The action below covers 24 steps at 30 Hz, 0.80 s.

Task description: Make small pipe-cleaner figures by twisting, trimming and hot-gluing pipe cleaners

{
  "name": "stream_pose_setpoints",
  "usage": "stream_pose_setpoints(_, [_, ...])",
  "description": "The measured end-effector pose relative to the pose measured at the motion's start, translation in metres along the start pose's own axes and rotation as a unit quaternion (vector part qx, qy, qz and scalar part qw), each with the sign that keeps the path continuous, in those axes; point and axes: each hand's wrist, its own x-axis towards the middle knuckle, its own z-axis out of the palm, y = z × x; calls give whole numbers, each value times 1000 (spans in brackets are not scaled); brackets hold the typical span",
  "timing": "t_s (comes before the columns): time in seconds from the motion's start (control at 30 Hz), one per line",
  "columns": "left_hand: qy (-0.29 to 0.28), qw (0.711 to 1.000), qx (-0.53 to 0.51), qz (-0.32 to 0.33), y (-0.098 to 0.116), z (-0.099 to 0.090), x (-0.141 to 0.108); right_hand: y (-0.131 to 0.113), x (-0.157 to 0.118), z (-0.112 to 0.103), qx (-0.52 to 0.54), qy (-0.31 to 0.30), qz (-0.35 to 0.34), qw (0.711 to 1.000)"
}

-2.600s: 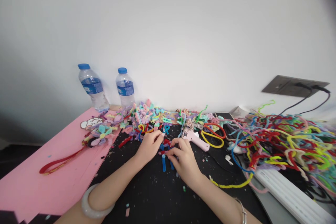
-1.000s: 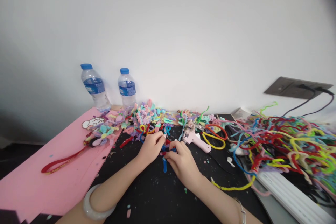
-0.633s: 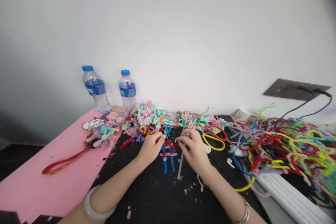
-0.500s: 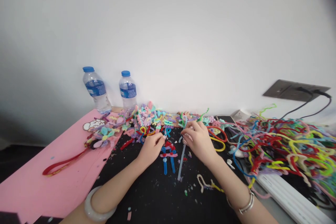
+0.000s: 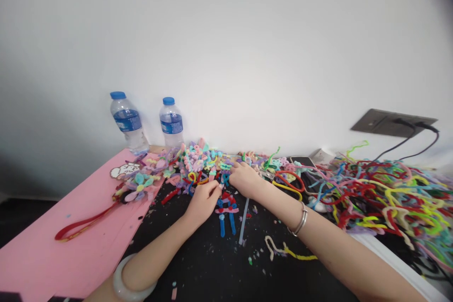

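My left hand (image 5: 202,201) is closed, thumb and forefinger pinched on a small piece I cannot make out. Just right of those fingertips lies a blue and red pipe-cleaner figure (image 5: 227,211) with a pink band and two blue legs, flat on the black surface. My right hand (image 5: 245,180) reaches over the near edge of the pile of pipe-cleaner pieces (image 5: 196,158), fingers curled down; what they grip, if anything, is hidden. Below its wrist a translucent pale blue stick (image 5: 243,222) lies on the surface. A blue pipe-cleaner loop (image 5: 225,179) sits between both hands.
Two water bottles (image 5: 129,122) stand against the wall behind pink board (image 5: 92,207), which holds a flower bundle (image 5: 139,184) with a red strap. Tangled pipe cleaners (image 5: 382,193) cover the right side, near a white power strip (image 5: 392,264). A phone (image 5: 302,161) lies at the back.
My right hand has moved left and away from the pale blue stick, toward the pile beside my left hand. My left hand has stayed nearly still, still pinched.
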Motion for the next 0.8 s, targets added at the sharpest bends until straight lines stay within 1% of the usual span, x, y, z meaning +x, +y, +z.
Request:
stream_pose_setpoints(0.23, [5,1000,0,1,-1,0,0,5,4,-10,-3,-21,8,1000])
stream_pose_setpoints(0.33, [5,1000,-1,0,-1,0,0,6,3,-9,0,-30,11,999])
stream_pose_setpoints(0.5, [5,1000,-4,-2,-1,0,1,2,2,-3,10,-34,16,999])
stream_pose_setpoints(0.67, [13,1000,-9,-2,0,0,1,1,4,1,38,-1,22,999])
stream_pose_setpoints(0.8, [25,1000,-17,-7,1,-1,1,6,3,1,87,61,38,994])
